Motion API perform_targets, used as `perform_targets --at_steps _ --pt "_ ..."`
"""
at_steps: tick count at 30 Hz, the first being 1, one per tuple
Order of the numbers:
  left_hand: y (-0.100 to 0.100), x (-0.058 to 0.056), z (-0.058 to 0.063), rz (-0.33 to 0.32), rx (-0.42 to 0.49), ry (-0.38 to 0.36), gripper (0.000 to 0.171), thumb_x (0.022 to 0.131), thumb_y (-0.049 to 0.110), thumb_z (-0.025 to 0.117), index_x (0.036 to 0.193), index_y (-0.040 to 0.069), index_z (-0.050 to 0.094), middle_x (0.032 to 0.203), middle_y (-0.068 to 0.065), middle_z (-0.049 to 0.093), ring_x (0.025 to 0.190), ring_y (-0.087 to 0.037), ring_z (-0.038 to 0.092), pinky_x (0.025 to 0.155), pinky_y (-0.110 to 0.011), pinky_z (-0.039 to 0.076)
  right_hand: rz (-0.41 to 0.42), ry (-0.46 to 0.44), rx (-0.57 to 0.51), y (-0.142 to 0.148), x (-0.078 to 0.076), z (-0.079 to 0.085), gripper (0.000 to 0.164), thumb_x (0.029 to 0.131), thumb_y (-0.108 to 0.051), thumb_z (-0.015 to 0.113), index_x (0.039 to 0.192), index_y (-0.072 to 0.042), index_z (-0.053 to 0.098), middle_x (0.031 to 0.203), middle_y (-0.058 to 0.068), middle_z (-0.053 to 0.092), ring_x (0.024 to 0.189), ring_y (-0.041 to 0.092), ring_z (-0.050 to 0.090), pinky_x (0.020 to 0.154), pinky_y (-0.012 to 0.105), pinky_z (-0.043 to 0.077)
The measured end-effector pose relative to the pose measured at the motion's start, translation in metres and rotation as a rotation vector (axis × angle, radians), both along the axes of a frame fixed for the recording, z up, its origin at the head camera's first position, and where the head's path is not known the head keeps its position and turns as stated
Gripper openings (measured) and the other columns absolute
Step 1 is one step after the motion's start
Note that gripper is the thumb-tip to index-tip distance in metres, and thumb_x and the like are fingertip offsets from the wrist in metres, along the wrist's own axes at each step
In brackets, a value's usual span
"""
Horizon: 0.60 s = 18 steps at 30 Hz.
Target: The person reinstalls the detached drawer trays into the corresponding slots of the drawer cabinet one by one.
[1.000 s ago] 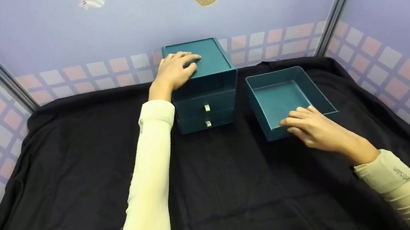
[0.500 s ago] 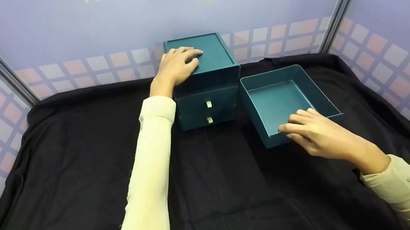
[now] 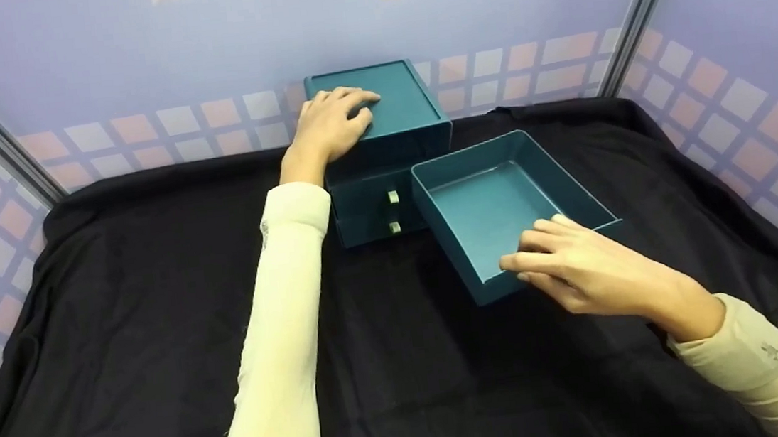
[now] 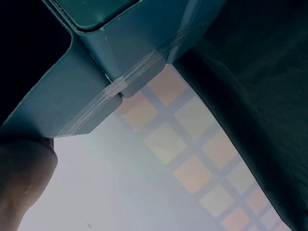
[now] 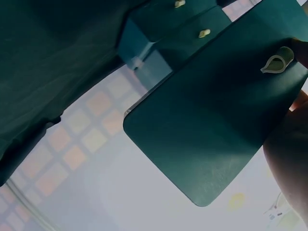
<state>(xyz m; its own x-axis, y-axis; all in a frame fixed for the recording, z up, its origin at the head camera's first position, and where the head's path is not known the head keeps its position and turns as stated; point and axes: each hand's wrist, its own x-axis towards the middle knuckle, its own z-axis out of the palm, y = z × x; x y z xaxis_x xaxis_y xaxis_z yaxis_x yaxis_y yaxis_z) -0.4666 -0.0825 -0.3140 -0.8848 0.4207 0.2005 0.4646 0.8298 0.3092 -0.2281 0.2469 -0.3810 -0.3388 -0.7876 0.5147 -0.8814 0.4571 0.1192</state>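
Observation:
My left hand (image 3: 333, 122) rests on top of a dark teal drawer cabinet (image 3: 396, 103), at its left side. The cabinet's top slot is an open dark gap, and two lower drawers with small pale knobs (image 3: 393, 197) sit closed beneath it. In front and to the right, my right hand (image 3: 572, 268) grips the front edge of a pulled-out teal drawer (image 3: 481, 209), with nothing inside it. The drawer is held above the cloth, and its far left corner overlaps the cabinet's front in the head view. In the right wrist view, the drawer's front panel (image 5: 202, 110) carries a pale looped pull (image 5: 278, 60).
Black cloth (image 3: 157, 326) covers the table and bunches along its back edge. A lilac wall panel (image 3: 236, 40) with checks stands right behind the cabinet. Clear tape (image 4: 115, 87) crosses the cabinet pieces in the left wrist view.
My right hand has carried the drawer leftward and a little nearer the body, so it now overlaps the cabinet's front in the head view. The left hand stays on the cabinet top.

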Motion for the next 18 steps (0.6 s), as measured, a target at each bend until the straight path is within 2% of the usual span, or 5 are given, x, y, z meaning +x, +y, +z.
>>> perform_targets --at_steps 18 --pt "-0.001 0.001 0.001 -0.007 -0.005 -0.019 0.048 0.113 0.041 0.035 0.159 0.037 0.048 0.169 0.007 0.037 0.157 -0.027 0.029 0.129 -0.048 0.018 0.069 -0.028 0.011 -0.056 -0.005 0.007 0.023 0.102 -0.010 0.061 0.121 -0.017 0.072 0.086 -0.003 0.057 0.074 0.017 0.047 0.068 0.032 0.037"
